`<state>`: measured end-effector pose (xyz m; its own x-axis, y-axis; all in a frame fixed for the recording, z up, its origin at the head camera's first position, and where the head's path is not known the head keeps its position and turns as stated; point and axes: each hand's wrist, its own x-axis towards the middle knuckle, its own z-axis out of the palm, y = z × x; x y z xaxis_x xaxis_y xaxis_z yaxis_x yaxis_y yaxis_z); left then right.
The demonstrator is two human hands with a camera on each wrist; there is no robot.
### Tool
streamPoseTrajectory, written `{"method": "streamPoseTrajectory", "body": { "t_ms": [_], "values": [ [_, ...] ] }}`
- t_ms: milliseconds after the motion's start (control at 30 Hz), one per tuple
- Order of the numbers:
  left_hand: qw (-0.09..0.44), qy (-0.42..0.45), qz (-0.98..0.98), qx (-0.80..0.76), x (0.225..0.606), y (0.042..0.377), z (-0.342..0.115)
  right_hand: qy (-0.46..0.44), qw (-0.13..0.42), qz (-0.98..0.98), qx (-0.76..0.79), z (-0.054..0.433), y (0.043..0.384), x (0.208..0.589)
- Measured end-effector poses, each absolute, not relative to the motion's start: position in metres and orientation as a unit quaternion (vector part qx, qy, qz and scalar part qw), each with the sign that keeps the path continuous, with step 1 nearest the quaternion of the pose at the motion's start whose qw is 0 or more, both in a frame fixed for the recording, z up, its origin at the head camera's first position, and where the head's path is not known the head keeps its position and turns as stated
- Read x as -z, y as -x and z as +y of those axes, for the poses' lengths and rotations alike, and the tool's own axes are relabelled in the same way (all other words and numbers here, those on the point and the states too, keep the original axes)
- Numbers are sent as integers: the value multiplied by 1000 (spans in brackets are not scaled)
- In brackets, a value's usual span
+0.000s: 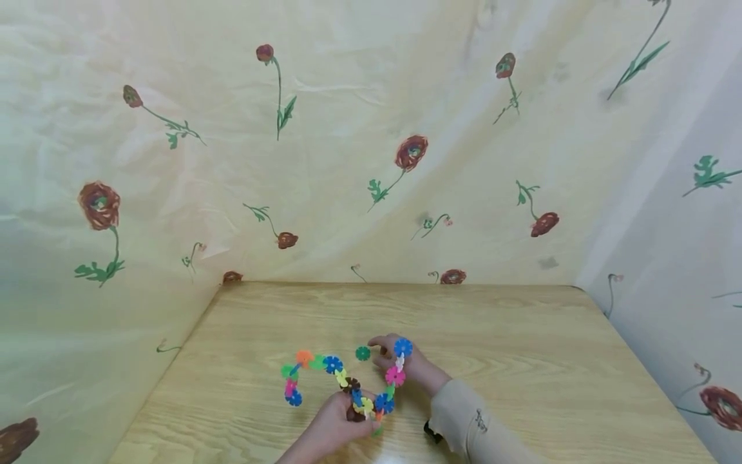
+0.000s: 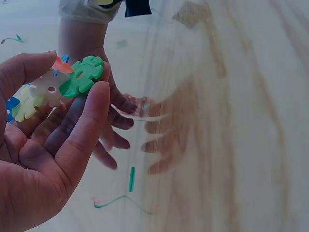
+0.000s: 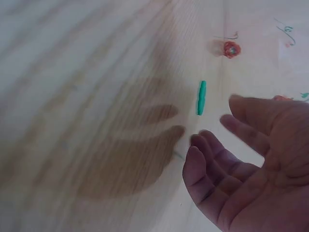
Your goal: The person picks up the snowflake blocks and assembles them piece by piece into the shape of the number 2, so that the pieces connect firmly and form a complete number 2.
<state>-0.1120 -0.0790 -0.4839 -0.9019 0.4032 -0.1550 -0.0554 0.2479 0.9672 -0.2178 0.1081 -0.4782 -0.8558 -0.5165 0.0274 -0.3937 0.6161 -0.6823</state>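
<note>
My left hand [image 1: 332,420] grips a chain of plastic snowflake discs [image 1: 333,365] in blue, yellow, pink, orange, green and other colours, which curves out to both sides. In the left wrist view, thumb and fingers hold its end near a green disc [image 2: 86,77] and a whitish one. Beyond the chain's blue right end, my right hand [image 1: 400,354] reaches over the table with loosely bent fingers and nothing between them. A single dark green disc [image 1: 362,353] lies flat just left of its fingertips; the right wrist view shows this disc [image 3: 202,98] edge-on, apart from the fingers.
The wooden table [image 1: 522,361] has a light grain and a glossy surface that reflects the hands. A flower-printed cloth [image 1: 348,161] stands as a wall behind it and along both sides. A small black object [image 1: 431,432] shows beside the right sleeve.
</note>
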Motion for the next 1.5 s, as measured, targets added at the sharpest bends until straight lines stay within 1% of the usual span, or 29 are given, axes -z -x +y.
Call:
{"method": "streamPoseTrajectory", "body": {
  "t_ms": [167, 333, 433, 633, 700, 867, 933, 1100, 1233, 1333, 1400, 1500],
  "values": [
    [193, -129, 755, -613, 487, 112, -79, 273, 104, 925, 245, 100, 227, 492],
    [192, -133, 751, -618, 489, 113, -80, 304, 90, 933, 169, 95, 231, 502],
    [192, -134, 750, -619, 489, 113, -80, 303, 80, 937, 154, 92, 227, 500],
    [185, -128, 753, -618, 487, 114, -79, 252, 75, 946, 189, 88, 217, 480],
    [181, -126, 754, -618, 486, 115, -79, 248, 69, 944, 206, 91, 216, 478],
    [170, -134, 758, -616, 484, 116, -80, 299, 20, 911, 283, 102, 217, 480],
    [167, -136, 761, -612, 484, 117, -81, 317, 9, 895, 313, 106, 216, 483],
    [166, -125, 766, -608, 484, 118, -81, 302, 30, 881, 362, 116, 213, 488],
    [162, -134, 762, -613, 485, 119, -81, 275, 24, 895, 351, 125, 209, 488],
    [159, -138, 763, -611, 485, 120, -81, 244, 42, 903, 351, 132, 207, 487],
    [160, -133, 766, -608, 485, 120, -80, 218, 66, 899, 375, 137, 205, 485],
    [164, -121, 769, -606, 485, 120, -80, 203, 85, 882, 416, 144, 202, 480]
  ]
}}
